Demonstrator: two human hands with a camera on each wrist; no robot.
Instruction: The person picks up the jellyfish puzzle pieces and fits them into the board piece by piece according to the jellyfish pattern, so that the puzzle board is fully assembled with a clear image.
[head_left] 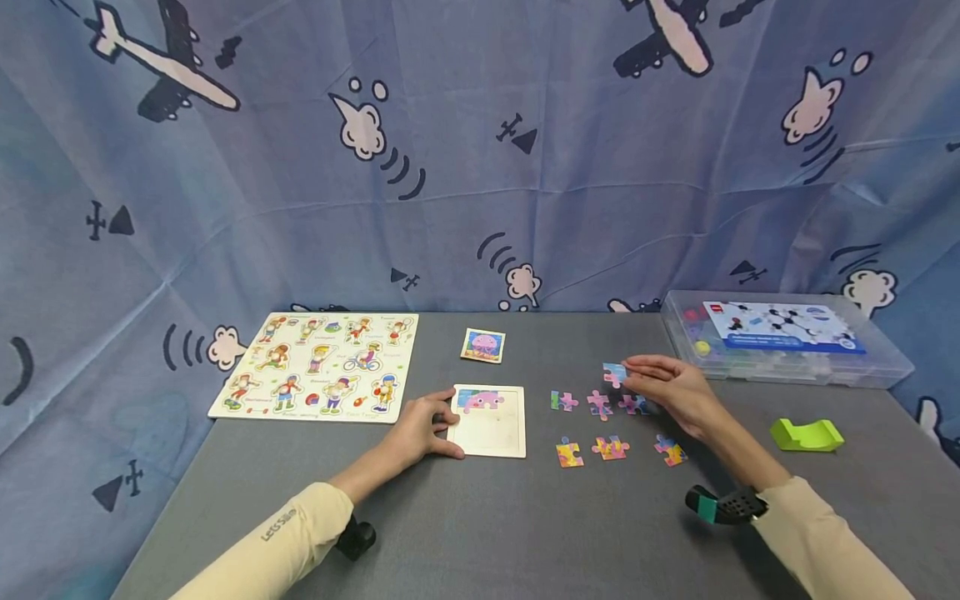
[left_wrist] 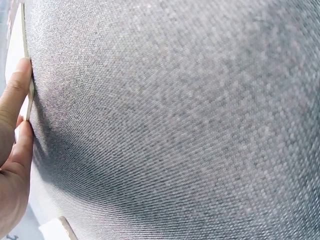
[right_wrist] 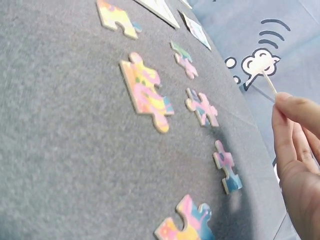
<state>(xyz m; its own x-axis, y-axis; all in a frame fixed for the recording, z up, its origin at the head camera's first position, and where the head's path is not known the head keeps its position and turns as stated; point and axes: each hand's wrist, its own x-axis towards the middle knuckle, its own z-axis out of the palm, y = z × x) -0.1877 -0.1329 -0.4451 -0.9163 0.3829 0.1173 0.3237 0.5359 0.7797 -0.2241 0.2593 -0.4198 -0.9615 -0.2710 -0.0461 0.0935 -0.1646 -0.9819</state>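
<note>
A white puzzle tray [head_left: 487,429] lies flat on the table, its upper left filled by pieces showing a pink figure on blue. My left hand [head_left: 423,429] holds the tray along its left edge, thumb near the bottom corner; the left wrist view catches fingertips [left_wrist: 24,67] on that edge. Between thumb and fingers, my right hand [head_left: 675,390] pinches a blue and pink puzzle piece [head_left: 614,374], raised above the table and seen edge-on in the right wrist view. Below it lie several loose puzzle pieces [head_left: 599,404] in two rows, including a yellow one [head_left: 570,453].
At the left is a board of cartoon sports figures [head_left: 318,367]. A small picture card [head_left: 483,345] lies behind the tray. A clear plastic case [head_left: 787,337] stands at the back right, with a lime-green block [head_left: 807,435] in front. A patterned curtain [head_left: 450,167] hangs behind.
</note>
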